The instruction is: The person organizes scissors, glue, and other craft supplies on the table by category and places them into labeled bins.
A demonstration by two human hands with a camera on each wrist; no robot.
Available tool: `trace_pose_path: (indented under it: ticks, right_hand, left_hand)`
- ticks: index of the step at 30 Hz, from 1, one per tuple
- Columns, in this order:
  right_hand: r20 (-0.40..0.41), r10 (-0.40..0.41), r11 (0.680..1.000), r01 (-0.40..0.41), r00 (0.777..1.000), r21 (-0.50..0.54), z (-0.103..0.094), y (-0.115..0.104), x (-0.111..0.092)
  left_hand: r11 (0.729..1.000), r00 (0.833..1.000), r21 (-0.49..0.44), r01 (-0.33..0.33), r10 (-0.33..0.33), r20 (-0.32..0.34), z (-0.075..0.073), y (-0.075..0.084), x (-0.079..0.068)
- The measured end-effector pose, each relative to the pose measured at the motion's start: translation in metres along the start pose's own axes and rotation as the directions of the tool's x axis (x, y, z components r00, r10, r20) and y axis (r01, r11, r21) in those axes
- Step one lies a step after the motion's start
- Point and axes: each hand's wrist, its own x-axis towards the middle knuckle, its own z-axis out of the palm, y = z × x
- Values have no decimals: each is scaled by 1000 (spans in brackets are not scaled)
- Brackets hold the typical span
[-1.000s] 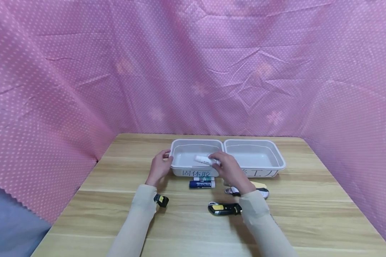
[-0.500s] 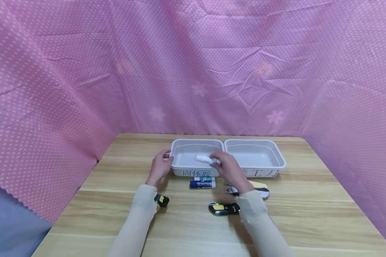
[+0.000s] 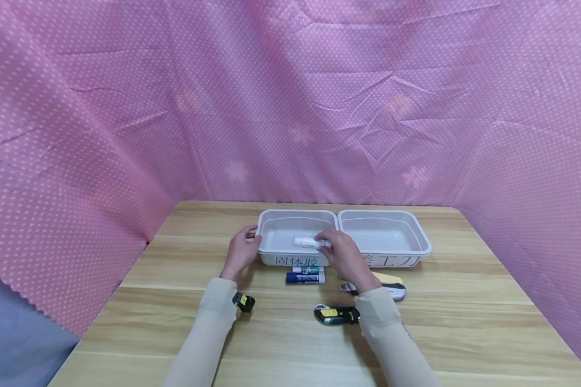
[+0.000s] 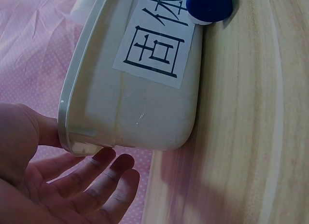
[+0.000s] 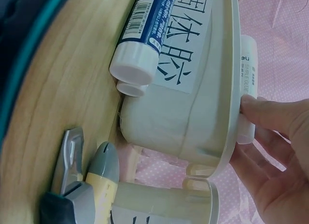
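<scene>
My right hand (image 3: pixel 345 257) pinches a white glue stick (image 5: pixel 248 67) between thumb and fingers, over the left plastic box (image 3: pixel 265 259). In the right wrist view the stick lies just past the box's rim, partly behind it. At the box's left end, my left hand (image 4: pixel 72 178) grips the rim, thumb over the edge and fingers spread below it. A blue glue stick (image 3: pixel 304 278) and a white-and-green glue stick (image 3: pixel 307 270) lie in front of the labelled wall; the blue one also shows in the right wrist view.
A second white box (image 3: pixel 422 236) stands against the right side of the first. Before it, partly under my right forearm, lie a grey-and-black utility knife (image 3: pixel 398 291) and a yellow one (image 3: pixel 390 278). Nearer me is a black-and-yellow utility knife (image 3: pixel 336 314). A pink curtain (image 3: pixel 290 107) hangs behind the table.
The white glue stick in my right hand has tipped from slanting to nearly level, its left end slightly lower. My left hand keeps its place on the box.
</scene>
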Motion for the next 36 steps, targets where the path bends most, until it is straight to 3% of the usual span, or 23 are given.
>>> trace_pose_path:
  ticks: [36]
  right_hand:
    - [24,-14,999,15,1000,-35,3,2,1]
  left_hand:
    - [1000,1000,0,-3,3,-3,1,2,-2]
